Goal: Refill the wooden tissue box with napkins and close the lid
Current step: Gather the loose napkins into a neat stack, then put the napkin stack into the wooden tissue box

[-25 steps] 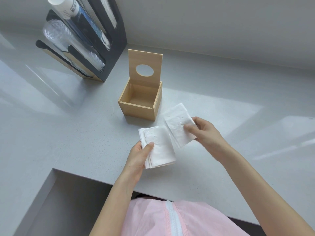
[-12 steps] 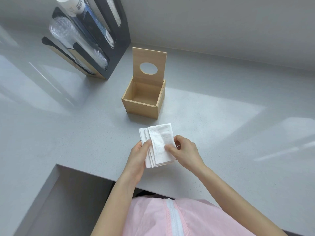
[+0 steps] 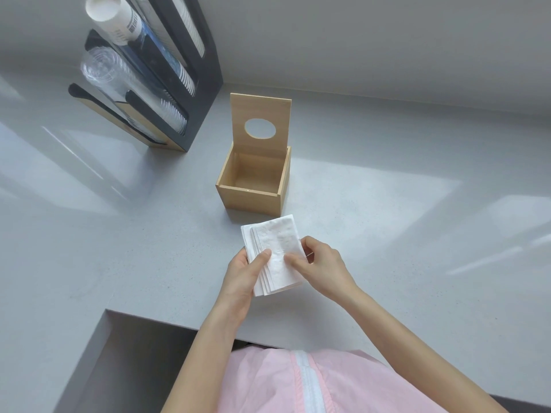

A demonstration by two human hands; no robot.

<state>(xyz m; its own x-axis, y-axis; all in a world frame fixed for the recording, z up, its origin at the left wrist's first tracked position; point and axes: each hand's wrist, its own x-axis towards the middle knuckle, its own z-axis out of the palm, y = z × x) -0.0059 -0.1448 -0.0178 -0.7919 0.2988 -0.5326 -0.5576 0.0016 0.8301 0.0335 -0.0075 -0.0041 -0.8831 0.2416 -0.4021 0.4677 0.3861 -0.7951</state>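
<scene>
Right hand (image 3: 320, 265) has brought its loose napkin onto the napkins (image 3: 275, 254) | both hands pinch the stack, left hand (image 3: 243, 274) beside | open wooden tissue box (image 3: 253, 180) just behind | cup (image 3: 114, 20) barcode unreadable

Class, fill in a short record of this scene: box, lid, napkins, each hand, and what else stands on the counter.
box: wooden box, empty, on the counter
lid: lid upright, open
napkins: napkins stacked, held in front of the box
left hand: left hand grips the stack's left edge
right hand: right hand pinches its right side
other: cup dispenser, back left
</scene>
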